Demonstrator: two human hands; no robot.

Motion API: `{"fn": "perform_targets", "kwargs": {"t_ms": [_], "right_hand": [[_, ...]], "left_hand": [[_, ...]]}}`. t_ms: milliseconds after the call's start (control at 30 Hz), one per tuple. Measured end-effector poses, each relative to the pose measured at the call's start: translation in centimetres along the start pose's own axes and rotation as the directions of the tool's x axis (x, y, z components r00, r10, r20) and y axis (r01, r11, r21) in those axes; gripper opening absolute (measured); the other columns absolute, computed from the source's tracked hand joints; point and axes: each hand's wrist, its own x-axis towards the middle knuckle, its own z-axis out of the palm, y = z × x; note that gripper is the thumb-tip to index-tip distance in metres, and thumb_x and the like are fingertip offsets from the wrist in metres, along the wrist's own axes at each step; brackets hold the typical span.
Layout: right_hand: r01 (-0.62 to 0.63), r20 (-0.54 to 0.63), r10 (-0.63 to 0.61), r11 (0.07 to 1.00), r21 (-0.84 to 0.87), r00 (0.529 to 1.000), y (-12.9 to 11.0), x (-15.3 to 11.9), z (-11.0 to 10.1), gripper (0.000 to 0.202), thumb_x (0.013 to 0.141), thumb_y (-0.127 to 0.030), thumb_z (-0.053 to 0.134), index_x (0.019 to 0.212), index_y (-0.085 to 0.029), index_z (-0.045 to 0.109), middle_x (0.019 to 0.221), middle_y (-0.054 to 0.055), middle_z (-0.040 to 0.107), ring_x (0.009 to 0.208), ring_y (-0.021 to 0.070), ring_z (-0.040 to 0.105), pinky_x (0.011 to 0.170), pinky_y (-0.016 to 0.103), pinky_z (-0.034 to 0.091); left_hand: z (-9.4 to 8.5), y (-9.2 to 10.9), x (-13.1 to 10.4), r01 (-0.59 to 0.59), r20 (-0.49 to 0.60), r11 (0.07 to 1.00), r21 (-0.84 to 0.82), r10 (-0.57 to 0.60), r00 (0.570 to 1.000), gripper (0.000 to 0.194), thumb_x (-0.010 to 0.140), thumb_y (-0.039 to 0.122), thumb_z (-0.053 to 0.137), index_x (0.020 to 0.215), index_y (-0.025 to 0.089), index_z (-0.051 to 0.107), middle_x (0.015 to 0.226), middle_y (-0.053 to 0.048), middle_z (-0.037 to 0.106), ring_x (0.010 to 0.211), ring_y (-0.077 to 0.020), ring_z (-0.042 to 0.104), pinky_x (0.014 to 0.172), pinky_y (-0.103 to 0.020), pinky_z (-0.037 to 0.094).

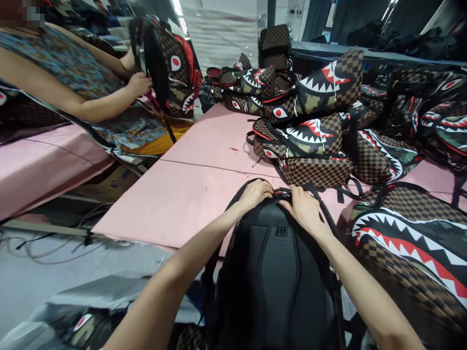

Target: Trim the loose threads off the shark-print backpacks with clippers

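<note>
A black backpack stands upright in front of me, its padded back panel facing me and its top at the table's near edge. My left hand is closed on the upper left of the bag, fingers curled over the top edge. On the upper right, my right hand grips the same edge, thumb on my side and fingers over the far side. Between the hands lies the dark top handle with a bit of red beside it. The bag's front is hidden from me.
Checkered shark-mouth backpacks are piled on the pink table. Another large backpack lies close on my right. At left, a co-worker handles a backpack. A plastic-wrapped bundle and cables are at floor level.
</note>
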Motion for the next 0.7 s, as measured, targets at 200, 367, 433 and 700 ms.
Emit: {"fn": "perform_targets", "kwargs": {"t_ms": [200, 367, 433, 700], "right_hand": [[0.072, 0.045, -0.075, 0.996, 0.058, 0.996, 1.2, 1.9, 1.7, 0.016, 0.087, -0.03, 0.052, 0.094, -0.019, 0.06, 0.089, 0.005, 0.065, 0.082, 0.0193, 0.058, 0.064, 0.027, 0.034], [0.078, 0.009, -0.079, 0.995, 0.064, 0.997, 1.2, 1.8, 2.4, 0.018, 0.088, -0.031, 0.05, 0.09, -0.021, 0.065, 0.086, 0.004, 0.066, 0.082, 0.018, 0.056, 0.066, 0.028, 0.033], [0.077, 0.013, -0.078, 0.996, 0.051, 0.997, 1.1, 1.9, 2.4, 0.019, 0.088, -0.032, 0.051, 0.09, -0.021, 0.066, 0.086, 0.005, 0.066, 0.082, 0.0183, 0.055, 0.065, 0.028, 0.032], [0.133, 0.012, -0.134, 0.991, 0.022, 0.991, 0.2, 2.4, 2.6, 0.021, 0.088, -0.033, 0.05, 0.089, -0.019, 0.066, 0.085, 0.007, 0.066, 0.082, 0.0206, 0.054, 0.067, 0.03, 0.033]], "left_hand": [[0.1, 0.6, -0.4, 0.073, -0.029, 0.995, -0.066, -0.075, 0.997, 0.018, 0.082, 0.02, 0.048, 0.079, 0.02, 0.065, 0.09, -0.001, 0.064, 0.087, -0.0167, 0.05, 0.079, -0.028, 0.04], [0.1, 1.1, -0.1, 0.195, 0.005, 0.967, -0.167, -0.197, 0.98, 0.016, 0.08, 0.017, 0.047, 0.073, 0.019, 0.062, 0.085, -0.002, 0.063, 0.086, -0.0172, 0.049, 0.08, -0.029, 0.039], [0.1, 1.2, 0.0, 0.206, 0.006, 0.964, -0.167, -0.208, 0.978, 0.017, 0.08, 0.016, 0.047, 0.072, 0.019, 0.061, 0.085, -0.003, 0.062, 0.087, -0.0177, 0.049, 0.08, -0.029, 0.039], [0.5, 1.6, 0.2, 0.236, 0.007, 0.956, -0.175, -0.239, 0.971, 0.016, 0.079, 0.016, 0.047, 0.068, 0.019, 0.059, 0.083, -0.003, 0.061, 0.086, -0.0187, 0.048, 0.081, -0.032, 0.037]]}}
